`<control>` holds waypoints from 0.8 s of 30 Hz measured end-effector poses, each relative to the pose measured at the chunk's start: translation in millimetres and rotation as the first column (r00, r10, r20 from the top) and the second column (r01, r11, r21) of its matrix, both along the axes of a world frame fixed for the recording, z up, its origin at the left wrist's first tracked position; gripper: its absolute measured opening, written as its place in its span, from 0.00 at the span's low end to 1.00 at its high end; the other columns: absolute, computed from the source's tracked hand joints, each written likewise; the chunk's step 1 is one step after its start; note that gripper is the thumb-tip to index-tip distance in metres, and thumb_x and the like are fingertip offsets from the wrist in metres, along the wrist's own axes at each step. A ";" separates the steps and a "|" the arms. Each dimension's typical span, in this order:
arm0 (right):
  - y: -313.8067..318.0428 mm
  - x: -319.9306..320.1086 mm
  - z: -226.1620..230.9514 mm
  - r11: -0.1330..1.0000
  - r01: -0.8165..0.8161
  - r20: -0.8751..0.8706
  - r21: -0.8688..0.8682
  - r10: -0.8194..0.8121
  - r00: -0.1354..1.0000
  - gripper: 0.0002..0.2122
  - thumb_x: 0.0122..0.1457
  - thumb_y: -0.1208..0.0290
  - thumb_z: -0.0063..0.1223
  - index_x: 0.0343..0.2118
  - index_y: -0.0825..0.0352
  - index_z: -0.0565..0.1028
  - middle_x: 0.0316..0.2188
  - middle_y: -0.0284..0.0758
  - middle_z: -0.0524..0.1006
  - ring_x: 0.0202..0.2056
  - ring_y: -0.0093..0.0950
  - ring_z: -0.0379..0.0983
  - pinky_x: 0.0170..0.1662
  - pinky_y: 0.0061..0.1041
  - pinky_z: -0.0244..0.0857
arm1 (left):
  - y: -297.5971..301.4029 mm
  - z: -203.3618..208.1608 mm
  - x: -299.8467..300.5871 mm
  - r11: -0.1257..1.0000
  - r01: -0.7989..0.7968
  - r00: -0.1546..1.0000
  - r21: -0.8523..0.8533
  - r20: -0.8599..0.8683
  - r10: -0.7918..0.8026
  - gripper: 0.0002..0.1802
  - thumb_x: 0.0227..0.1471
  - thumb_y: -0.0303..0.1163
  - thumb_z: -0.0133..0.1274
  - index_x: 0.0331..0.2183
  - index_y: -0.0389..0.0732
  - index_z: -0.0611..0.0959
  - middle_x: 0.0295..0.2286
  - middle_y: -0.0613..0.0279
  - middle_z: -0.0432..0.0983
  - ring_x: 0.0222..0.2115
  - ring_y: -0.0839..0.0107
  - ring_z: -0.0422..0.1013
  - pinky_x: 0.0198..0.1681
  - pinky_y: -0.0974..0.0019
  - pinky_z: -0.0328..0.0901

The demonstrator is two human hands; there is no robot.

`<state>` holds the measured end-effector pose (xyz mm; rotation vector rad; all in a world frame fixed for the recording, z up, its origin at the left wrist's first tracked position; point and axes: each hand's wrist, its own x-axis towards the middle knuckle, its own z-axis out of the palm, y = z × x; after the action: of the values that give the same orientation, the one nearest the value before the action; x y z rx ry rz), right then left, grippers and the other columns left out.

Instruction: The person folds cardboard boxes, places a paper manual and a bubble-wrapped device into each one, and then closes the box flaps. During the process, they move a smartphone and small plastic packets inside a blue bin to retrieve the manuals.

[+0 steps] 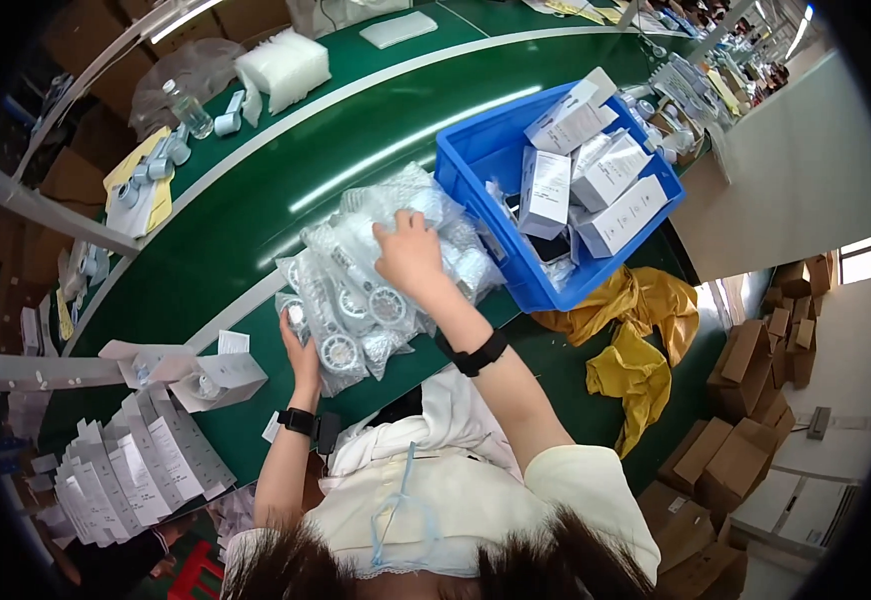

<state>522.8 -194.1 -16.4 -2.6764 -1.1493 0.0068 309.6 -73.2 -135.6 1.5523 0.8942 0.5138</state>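
Observation:
A heap of clear bubble-wrap bags with white, round, grille-faced items inside lies on the green table in front of me. At the near left edge of the heap, my left hand is closed around the side of one bag. My right hand rests on top of the bags, its fingers apart and slightly bent; nothing shows in its grasp. Just right of the heap stands a blue bin holding several white boxes and some plastic-wrapped pieces.
Open white cartons and a row of upright white boxes are at the left. A conveyor runs behind the heap. Beyond it are a bottle and foam sheets. Yellow plastic and cardboard boxes lie right.

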 end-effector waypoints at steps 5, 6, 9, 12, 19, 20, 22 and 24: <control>-14.9 3.2 -9.6 0.996 0.001 -0.030 0.090 0.001 1.000 0.23 0.40 0.67 0.53 0.44 0.57 0.71 0.37 0.40 0.67 0.42 0.36 0.60 0.37 0.33 0.60 | -3.8 -5.0 15.0 0.988 -0.024 0.995 -0.152 0.087 0.037 0.37 0.46 0.32 0.51 0.55 0.40 0.52 0.54 0.56 0.48 0.54 0.62 0.50 0.55 0.65 0.47; -17.5 6.3 -9.8 0.991 -0.006 -0.045 0.136 0.012 0.999 0.23 0.39 0.67 0.53 0.44 0.57 0.71 0.37 0.40 0.66 0.42 0.36 0.60 0.37 0.33 0.59 | -7.5 -1.8 19.5 0.989 -0.016 0.996 -0.144 0.081 0.028 0.37 0.46 0.32 0.51 0.55 0.40 0.52 0.54 0.56 0.48 0.54 0.62 0.50 0.55 0.65 0.47; -24.3 17.4 -12.3 0.979 -0.019 -0.053 0.203 0.030 0.998 0.24 0.39 0.68 0.53 0.45 0.58 0.70 0.37 0.40 0.66 0.42 0.36 0.60 0.37 0.33 0.59 | -17.5 8.5 30.4 0.970 -0.016 0.995 -0.243 0.096 0.041 0.37 0.47 0.33 0.50 0.55 0.41 0.51 0.54 0.56 0.47 0.53 0.62 0.51 0.54 0.65 0.49; -26.9 22.5 -13.8 0.971 -0.048 -0.033 0.233 0.058 0.998 0.25 0.38 0.68 0.54 0.46 0.58 0.70 0.38 0.40 0.66 0.42 0.36 0.60 0.38 0.33 0.58 | -17.5 3.5 36.9 0.975 0.001 0.994 -0.222 0.110 0.024 0.37 0.47 0.33 0.49 0.55 0.41 0.51 0.54 0.55 0.48 0.53 0.62 0.51 0.54 0.64 0.50; -32.0 27.3 -6.5 0.950 -0.115 0.025 0.289 0.113 0.993 0.29 0.38 0.65 0.57 0.49 0.58 0.65 0.49 0.45 0.60 0.50 0.41 0.55 0.44 0.37 0.56 | 3.1 19.0 26.4 0.996 0.087 0.974 -0.032 -0.206 -0.092 0.37 0.45 0.34 0.50 0.55 0.39 0.52 0.52 0.51 0.52 0.53 0.60 0.51 0.53 0.63 0.51; -34.2 27.3 -4.7 0.951 -0.114 0.029 0.287 0.110 0.993 0.29 0.38 0.65 0.57 0.49 0.58 0.65 0.49 0.45 0.60 0.50 0.41 0.55 0.44 0.37 0.56 | 8.4 26.8 25.5 0.992 0.124 0.945 -0.031 -0.300 -0.127 0.38 0.44 0.33 0.51 0.54 0.39 0.54 0.52 0.50 0.53 0.53 0.59 0.51 0.54 0.63 0.50; -40.1 25.6 3.1 0.927 -0.191 -0.004 0.323 0.203 0.979 0.30 0.39 0.64 0.57 0.50 0.58 0.64 0.51 0.46 0.58 0.52 0.43 0.52 0.47 0.41 0.54 | 19.8 36.0 19.9 0.987 0.157 0.909 -0.032 -0.385 -0.157 0.38 0.42 0.33 0.52 0.54 0.38 0.55 0.51 0.49 0.54 0.53 0.57 0.51 0.54 0.63 0.50; -45.5 24.1 10.4 0.913 -0.229 -0.008 0.338 0.246 0.969 0.30 0.40 0.63 0.57 0.50 0.58 0.64 0.53 0.46 0.56 0.54 0.44 0.51 0.49 0.43 0.53 | 35.9 40.0 9.5 0.950 0.260 0.831 0.173 -0.541 -0.129 0.38 0.39 0.31 0.53 0.52 0.38 0.57 0.51 0.48 0.54 0.53 0.56 0.52 0.53 0.63 0.51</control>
<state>547.0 -239.6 -6.0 -2.2172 -1.3206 -0.0733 319.1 -37.2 -95.6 2.0364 1.0930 0.0343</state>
